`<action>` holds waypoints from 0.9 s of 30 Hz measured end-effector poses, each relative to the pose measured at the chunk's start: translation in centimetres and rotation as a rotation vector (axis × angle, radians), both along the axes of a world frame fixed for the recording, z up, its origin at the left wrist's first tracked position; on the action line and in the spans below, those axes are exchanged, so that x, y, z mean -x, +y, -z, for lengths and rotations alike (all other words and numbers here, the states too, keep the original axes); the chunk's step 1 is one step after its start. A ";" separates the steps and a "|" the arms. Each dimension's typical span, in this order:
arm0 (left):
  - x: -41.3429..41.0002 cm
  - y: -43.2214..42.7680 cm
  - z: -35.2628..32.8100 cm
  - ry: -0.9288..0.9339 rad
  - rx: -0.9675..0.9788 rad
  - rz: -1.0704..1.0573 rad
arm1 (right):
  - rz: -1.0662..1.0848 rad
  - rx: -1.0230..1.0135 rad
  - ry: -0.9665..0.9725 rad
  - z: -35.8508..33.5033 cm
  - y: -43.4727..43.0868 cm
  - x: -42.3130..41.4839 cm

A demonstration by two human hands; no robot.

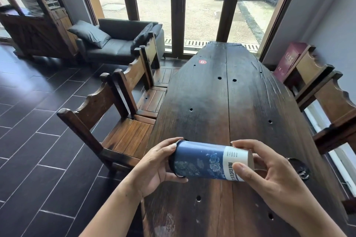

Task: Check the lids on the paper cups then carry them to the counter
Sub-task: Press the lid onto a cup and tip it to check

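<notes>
While both hands grip it, a blue paper cup [204, 160] lies on its side in the air, just above the near end of a dark wooden table [227, 98]. Cup printed with pale flowers; white band with dark lettering toward the base. Black lid [172, 161] on the mouth end, pointing left. Left hand [156, 167] cupped around the lid end: fingers curled over the rim, thumb under it. Right hand [269, 171] pinches the base end, thumb on the white band, fingers behind the bottom. Neither hand fully closed; both wrap the cup.

Table top bare planks with small round holes, a red round sticker [202, 61] marked 6 near the far end. Dark round object partly hidden behind the right hand, on the table; cannot identify. Wooden chairs [123, 121] along the left side, more on the right. Black sofa [117, 42] by the windows.
</notes>
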State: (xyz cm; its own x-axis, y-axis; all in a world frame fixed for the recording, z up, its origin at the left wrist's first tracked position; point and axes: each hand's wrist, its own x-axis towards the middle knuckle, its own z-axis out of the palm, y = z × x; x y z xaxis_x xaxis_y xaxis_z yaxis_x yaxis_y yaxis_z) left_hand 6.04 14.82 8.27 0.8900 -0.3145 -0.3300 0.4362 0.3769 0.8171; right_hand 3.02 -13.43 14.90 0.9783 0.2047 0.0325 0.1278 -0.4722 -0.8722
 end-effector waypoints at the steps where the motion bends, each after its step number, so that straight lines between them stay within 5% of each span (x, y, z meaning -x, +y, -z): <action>1: 0.0 -0.2 0.0 0.007 -0.016 -0.007 | -0.006 0.035 -0.028 0.0 0.0 0.1; 12: 0.1 -0.4 0.5 -0.001 0.006 -0.004 | -0.024 0.047 -0.061 0.4 -0.3 0.1; 21: -0.2 -0.2 1.0 -0.082 0.074 -0.080 | 0.136 -0.246 0.115 0.6 -0.5 -0.1; 27: -0.2 -0.2 0.9 -0.140 0.115 -0.077 | 0.193 -0.220 0.140 1.0 -0.7 -0.4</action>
State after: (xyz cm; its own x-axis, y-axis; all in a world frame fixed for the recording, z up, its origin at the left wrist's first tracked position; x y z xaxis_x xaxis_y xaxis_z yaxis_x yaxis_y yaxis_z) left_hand 6.21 14.61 7.41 0.9476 -0.2720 -0.1674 0.2877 0.4994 0.8172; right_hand 3.43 -14.11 13.92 0.9965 0.0178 -0.0819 -0.0739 -0.2747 -0.9587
